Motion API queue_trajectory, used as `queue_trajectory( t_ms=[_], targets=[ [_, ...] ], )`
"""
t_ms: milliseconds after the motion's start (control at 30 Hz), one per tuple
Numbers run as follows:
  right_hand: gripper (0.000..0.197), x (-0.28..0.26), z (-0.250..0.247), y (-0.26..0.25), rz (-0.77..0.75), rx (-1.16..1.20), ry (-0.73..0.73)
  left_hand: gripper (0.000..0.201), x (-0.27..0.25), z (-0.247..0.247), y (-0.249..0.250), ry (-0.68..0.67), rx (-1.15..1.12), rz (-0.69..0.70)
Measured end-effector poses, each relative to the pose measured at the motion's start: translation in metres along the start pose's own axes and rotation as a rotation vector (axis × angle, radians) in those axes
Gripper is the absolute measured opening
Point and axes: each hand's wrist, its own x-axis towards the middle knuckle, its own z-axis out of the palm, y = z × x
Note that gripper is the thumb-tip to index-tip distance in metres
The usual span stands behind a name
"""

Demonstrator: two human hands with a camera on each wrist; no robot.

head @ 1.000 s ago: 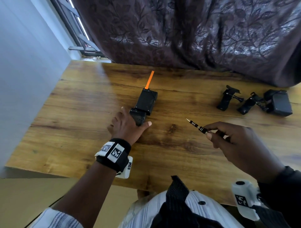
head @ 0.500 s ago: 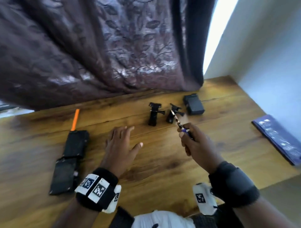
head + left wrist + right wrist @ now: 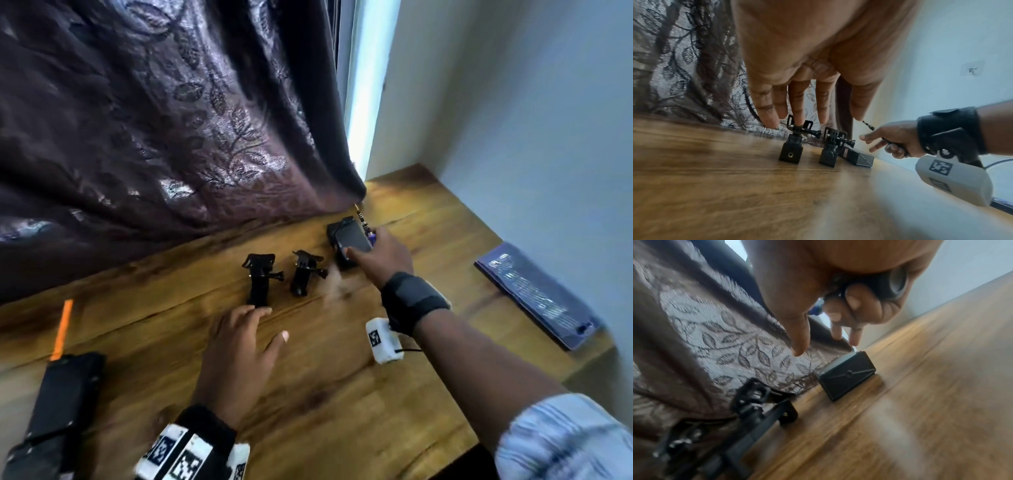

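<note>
2 fingers [image 3: 854, 303] of my right hand [image 3: 387, 260] curl round the screwdriver [image 3: 365, 225]; the rest reach over the black box [image 3: 346, 240] on the desk [image 3: 342, 394] by the curtain [image 3: 171, 120]. My left hand [image 3: 239, 346] hovers open. With so few fingers free, the box could slip. Its label is unreadable.

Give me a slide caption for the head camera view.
Right hand, gripping a screwdriver, reaches toward the black box on the wooden table; left hand hovers.
</note>
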Motion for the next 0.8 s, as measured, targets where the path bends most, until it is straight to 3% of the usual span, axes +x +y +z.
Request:
queue_trajectory(
  t_ms=[100,300,467,667,800],
  targets=[
    [0.073,0.020,0.016,0.003,0.027,-0.066,-0.058,0.046,-0.001,0.002,-0.008,0.000,0.005,-0.017],
    [0.057,0.035,0.035,0.003,0.080,-0.133,-0.073,0.043,-0.009,-0.001,-0.010,0.007,-0.038,-0.054],
    [0.049,0.034,0.028,0.006,0.090,-0.141,-0.079,0.036,-0.010,-0.013,-0.016,0.094,-0.112,-0.045],
    [0.054,-0.011,-0.003,0.020,0.090,-0.043,-0.080,0.033,-0.020,-0.034,-0.018,0.154,-0.319,-0.038],
    [0.055,-0.068,-0.025,0.009,-0.046,0.106,-0.022,0.042,-0.026,-0.043,-0.006,0.146,-0.581,-0.040]
  ],
)
